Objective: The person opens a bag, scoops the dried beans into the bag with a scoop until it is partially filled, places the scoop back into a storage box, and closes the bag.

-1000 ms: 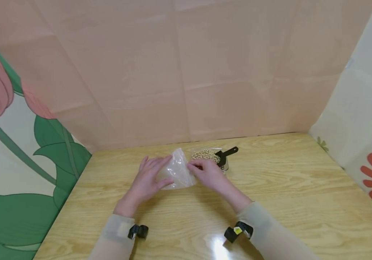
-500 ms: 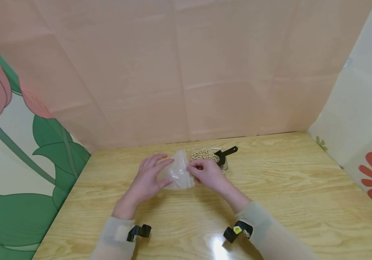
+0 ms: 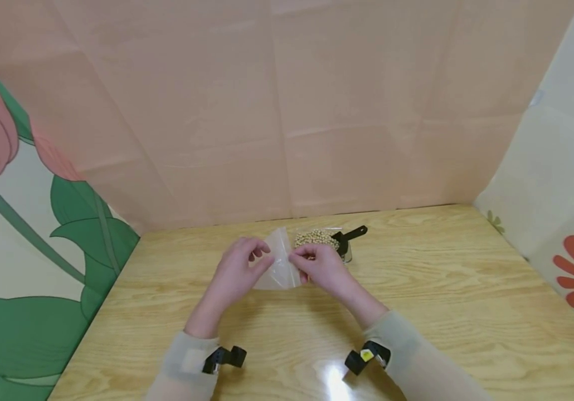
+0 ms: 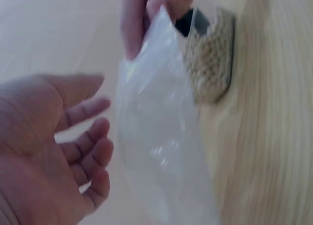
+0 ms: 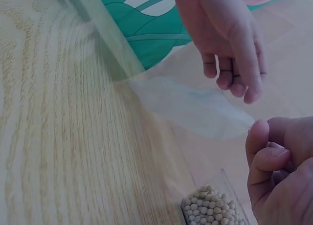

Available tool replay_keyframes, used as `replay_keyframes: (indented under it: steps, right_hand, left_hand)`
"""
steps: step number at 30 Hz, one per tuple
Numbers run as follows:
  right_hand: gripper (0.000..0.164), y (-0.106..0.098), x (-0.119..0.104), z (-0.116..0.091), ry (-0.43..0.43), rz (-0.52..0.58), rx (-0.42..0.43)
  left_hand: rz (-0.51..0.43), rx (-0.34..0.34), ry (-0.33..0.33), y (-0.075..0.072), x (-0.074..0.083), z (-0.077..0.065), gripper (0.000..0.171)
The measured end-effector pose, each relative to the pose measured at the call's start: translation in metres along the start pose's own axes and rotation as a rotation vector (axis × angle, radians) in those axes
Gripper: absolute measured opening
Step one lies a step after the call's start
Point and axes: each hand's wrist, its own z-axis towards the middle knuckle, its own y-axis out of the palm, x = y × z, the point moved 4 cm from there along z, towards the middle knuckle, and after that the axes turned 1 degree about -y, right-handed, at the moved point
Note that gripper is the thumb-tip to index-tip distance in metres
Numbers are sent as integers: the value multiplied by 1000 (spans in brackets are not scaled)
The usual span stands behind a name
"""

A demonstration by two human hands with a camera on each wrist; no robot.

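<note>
Probably the likeliest slip is the clear plastic bag (image 3: 282,272) swinging or dropping, since only the right hand (image 3: 326,268) pinches it, at its three o'clock edge in the head view; an outward swing might also knock the beans (image 3: 315,238) or black scoop (image 3: 354,234) at two o'clock. At nine o'clock the left hand (image 3: 233,274) holds nothing, fingers loosely bent, apart from the plastic. Half a second ago those fingers were spread wider.
</note>
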Motion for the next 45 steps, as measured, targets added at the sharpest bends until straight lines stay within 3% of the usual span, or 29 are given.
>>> replay_keyframes:
  steps: [6, 9, 22, 27, 34, 45]
  right_hand:
    - [13, 0, 1, -1, -8, 15, -5]
    - [13, 0, 1, -1, -11, 23, -15]
    - [16, 4, 2, -4, 4, 99, -129]
    - [21, 6, 3, -4, 0, 104, -169]
    - [17, 7, 3, -4, -11, 66, -160]
    - [13, 8, -1, -6, -30, 20, -158]
  left_hand:
    - [-99, -5, -161, 8, 2, 5, 16]
    - [-103, -6, -190, 11, 2, 7, 18]
    - [-169, -27, -194, 17, -3, 6, 24]
    - [-237, -47, -214, 19, -3, 5, 25]
    - [-305, -75, -238, 19, -4, 3, 27]
    - [-324, -107, -242, 20, -1, 1, 26]
